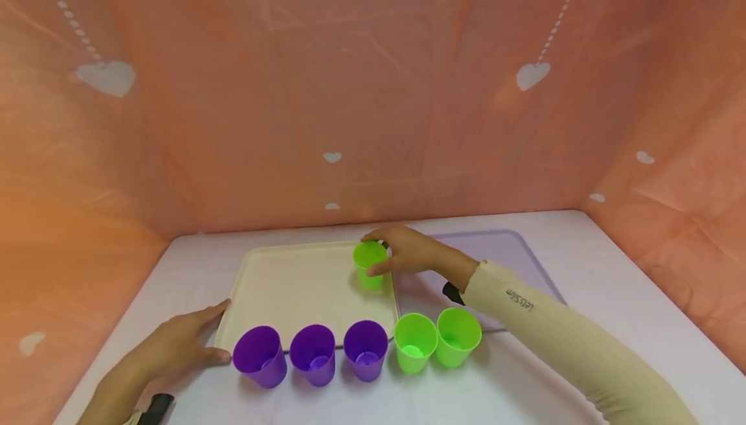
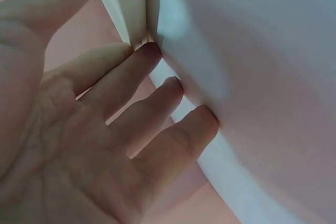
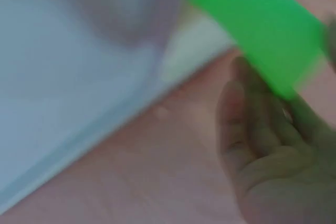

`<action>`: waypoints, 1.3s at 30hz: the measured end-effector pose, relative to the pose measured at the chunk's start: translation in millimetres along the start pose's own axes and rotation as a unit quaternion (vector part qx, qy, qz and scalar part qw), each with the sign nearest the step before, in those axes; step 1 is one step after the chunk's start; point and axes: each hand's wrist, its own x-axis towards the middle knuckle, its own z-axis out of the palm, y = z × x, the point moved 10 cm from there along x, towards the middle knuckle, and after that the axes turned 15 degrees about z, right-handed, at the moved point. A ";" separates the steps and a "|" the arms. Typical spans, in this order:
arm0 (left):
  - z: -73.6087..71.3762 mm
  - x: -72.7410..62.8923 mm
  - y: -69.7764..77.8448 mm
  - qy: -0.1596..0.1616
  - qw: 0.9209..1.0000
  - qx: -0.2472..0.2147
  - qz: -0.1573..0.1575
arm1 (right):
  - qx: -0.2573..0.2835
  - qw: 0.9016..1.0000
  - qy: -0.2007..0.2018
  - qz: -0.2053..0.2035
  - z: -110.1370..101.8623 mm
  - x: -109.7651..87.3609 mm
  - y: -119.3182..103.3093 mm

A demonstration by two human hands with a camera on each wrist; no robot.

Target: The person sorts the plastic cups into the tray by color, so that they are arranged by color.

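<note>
In the head view my right hand (image 1: 410, 251) grips a green cup (image 1: 370, 273) between thumb and fingers, upright at the right end of the cream tray (image 1: 303, 282). The same green cup (image 3: 262, 30) is blurred in the right wrist view, with the fingers along its side. My left hand (image 1: 171, 346) lies by the tray's left edge, fingers extended; in the left wrist view its fingertips (image 2: 205, 116) touch the white tabletop. Nearest to its thumb is a purple cup (image 1: 260, 357). Two more purple cups, one in the middle (image 1: 315, 357) and one farther right (image 1: 365, 354), continue the row.
Two green cups, a left one (image 1: 415, 347) and a right one (image 1: 457, 341), end the front row. A lavender tray (image 1: 495, 250) lies beside the cream one, partly hidden under the right arm. An orange cloth (image 1: 373, 88) with white hearts surrounds the white table (image 1: 192, 269).
</note>
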 end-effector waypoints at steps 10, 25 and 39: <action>-4.1 3.2 -0.9 0.008 1.000 0.007 -0.003 | 0.027 0.999 -0.013 0.027 6.5 8.6 6.1; -5.9 5.3 -0.9 -0.020 0.999 0.034 -0.035 | 0.048 0.998 0.037 -0.019 -34.7 -100.7 9.5; -9.6 6.5 4.4 -0.003 0.999 0.042 -0.016 | -0.013 0.990 0.141 0.022 -25.8 -195.8 55.5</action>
